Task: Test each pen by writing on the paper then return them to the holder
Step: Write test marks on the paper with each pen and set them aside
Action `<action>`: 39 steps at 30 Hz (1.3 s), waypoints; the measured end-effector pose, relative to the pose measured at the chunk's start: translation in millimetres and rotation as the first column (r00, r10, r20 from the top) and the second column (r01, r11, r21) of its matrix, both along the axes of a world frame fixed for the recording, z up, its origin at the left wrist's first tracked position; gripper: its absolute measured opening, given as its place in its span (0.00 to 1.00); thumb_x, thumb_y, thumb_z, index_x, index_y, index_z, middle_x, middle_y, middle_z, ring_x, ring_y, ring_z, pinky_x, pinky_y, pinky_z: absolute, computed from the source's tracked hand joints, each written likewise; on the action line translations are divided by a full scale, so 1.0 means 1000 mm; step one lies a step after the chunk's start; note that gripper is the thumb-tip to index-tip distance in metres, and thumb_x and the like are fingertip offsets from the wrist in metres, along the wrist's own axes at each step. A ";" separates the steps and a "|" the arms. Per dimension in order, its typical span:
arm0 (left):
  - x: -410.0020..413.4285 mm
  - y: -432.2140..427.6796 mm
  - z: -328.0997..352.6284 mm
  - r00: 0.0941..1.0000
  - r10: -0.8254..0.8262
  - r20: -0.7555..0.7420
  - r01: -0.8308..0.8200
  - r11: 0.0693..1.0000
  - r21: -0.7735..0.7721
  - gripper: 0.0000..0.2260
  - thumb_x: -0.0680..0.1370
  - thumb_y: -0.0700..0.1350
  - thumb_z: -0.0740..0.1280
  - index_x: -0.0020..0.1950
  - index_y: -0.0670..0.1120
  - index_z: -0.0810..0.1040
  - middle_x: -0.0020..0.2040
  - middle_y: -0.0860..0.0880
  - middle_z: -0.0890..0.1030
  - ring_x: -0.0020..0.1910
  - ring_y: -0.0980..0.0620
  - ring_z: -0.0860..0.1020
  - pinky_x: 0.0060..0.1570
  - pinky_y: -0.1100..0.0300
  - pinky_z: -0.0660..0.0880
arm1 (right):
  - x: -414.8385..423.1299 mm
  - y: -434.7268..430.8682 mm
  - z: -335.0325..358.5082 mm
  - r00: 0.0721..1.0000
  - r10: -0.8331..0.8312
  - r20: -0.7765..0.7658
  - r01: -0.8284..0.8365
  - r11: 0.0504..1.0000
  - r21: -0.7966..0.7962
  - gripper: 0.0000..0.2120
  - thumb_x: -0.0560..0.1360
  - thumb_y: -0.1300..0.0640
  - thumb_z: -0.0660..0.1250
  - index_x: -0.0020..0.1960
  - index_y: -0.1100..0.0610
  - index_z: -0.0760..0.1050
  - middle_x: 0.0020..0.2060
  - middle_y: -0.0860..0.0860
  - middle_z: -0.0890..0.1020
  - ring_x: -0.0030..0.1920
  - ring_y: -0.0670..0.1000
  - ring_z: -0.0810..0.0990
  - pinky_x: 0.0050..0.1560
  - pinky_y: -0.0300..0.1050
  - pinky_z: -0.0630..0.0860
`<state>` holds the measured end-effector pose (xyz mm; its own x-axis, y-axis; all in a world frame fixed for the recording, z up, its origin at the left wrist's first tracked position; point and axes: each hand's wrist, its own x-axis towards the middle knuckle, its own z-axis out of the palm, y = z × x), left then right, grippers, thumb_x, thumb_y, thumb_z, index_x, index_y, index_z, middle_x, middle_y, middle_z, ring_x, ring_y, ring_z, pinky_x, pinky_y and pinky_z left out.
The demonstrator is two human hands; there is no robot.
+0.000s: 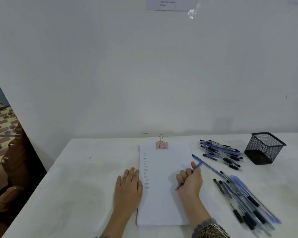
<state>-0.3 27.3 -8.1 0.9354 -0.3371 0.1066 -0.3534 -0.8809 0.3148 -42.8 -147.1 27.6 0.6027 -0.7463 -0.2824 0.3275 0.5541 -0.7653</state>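
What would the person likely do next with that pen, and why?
Probably move the right hand left and write under the last scribble: it grips a blue ballpoint pen tip-down over the white clipped paper, whose edge the left hand touches.

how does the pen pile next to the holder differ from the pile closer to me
The far pile lies beside the mesh holder at the back of the table; the near pile lies right of the paper, toward the front. The far pile's pens run roughly sideways; the near pile's run diagonally toward the front edge. Both lie flat, outside the holder.
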 end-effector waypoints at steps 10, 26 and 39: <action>0.003 0.000 -0.002 1.000 -0.001 0.013 0.001 1.000 0.010 0.43 0.63 0.57 0.25 0.76 0.51 0.52 0.77 0.53 0.51 0.75 0.54 0.47 0.73 0.55 0.45 | -0.055 -0.090 0.024 0.789 -0.291 -0.542 -0.350 0.513 -0.784 0.09 0.78 0.60 0.60 0.54 0.61 0.77 0.44 0.58 0.77 0.42 0.57 0.75 0.44 0.46 0.68; 0.004 0.000 -0.006 1.000 0.003 0.027 -0.002 0.999 -0.054 0.43 0.64 0.58 0.28 0.75 0.49 0.57 0.76 0.51 0.56 0.75 0.52 0.52 0.73 0.53 0.48 | -0.112 -0.144 0.006 0.373 -0.484 -0.791 -0.722 0.384 -0.576 0.03 0.75 0.54 0.65 0.49 0.51 0.75 0.45 0.52 0.75 0.45 0.54 0.72 0.47 0.46 0.73; 0.003 0.000 -0.004 1.000 0.011 0.009 -0.010 0.999 -0.042 0.43 0.63 0.59 0.28 0.75 0.50 0.56 0.76 0.52 0.55 0.75 0.53 0.51 0.73 0.53 0.46 | -0.013 -0.122 0.028 0.396 -0.491 -0.776 -0.834 0.160 -0.528 0.11 0.77 0.55 0.60 0.55 0.47 0.78 0.56 0.49 0.79 0.57 0.54 0.76 0.58 0.50 0.71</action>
<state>2.7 27.2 -12.2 0.9377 -0.3224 0.1294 -0.3474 -0.8707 0.3482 -55.5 -269.3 55.4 0.7530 -0.6576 0.0243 -0.6260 -0.7273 -0.2814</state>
